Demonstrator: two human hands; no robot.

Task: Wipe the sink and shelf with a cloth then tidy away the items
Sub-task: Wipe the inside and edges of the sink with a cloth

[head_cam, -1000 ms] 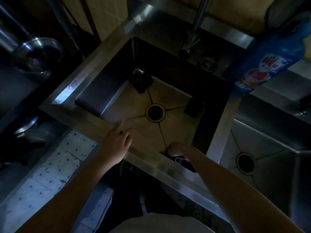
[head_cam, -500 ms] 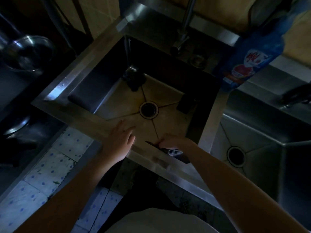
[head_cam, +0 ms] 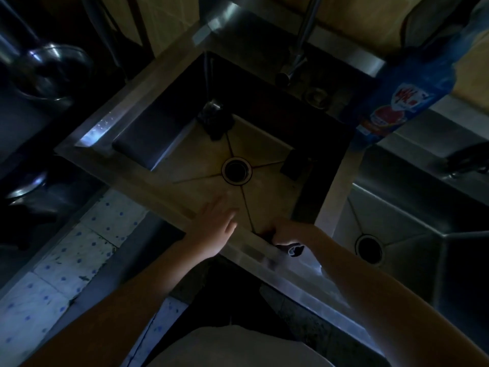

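A square steel sink [head_cam: 169,96] with a round drain [head_cam: 236,170] fills the middle of the dim view. My right hand [head_cam: 289,231] presses a dark cloth [head_cam: 292,249] against the sink's near inner wall, at the front rim. My left hand [head_cam: 215,229] lies flat with fingers spread on that front rim, just left of the cloth. A dark clump [head_cam: 215,123] sits in the far corner of the basin and a dark block [head_cam: 293,162] lies at its right side.
A tap [head_cam: 296,62] rises behind the sink. A blue detergent bottle [head_cam: 391,107] stands on the ledge at the right. A second basin [head_cam: 412,234] lies to the right. Metal bowls [head_cam: 53,72] sit at the left. Tiled floor [head_cam: 66,255] shows below left.
My right hand with the cloth has slid a little along the near wall of the sink. My left hand stays on the front rim.
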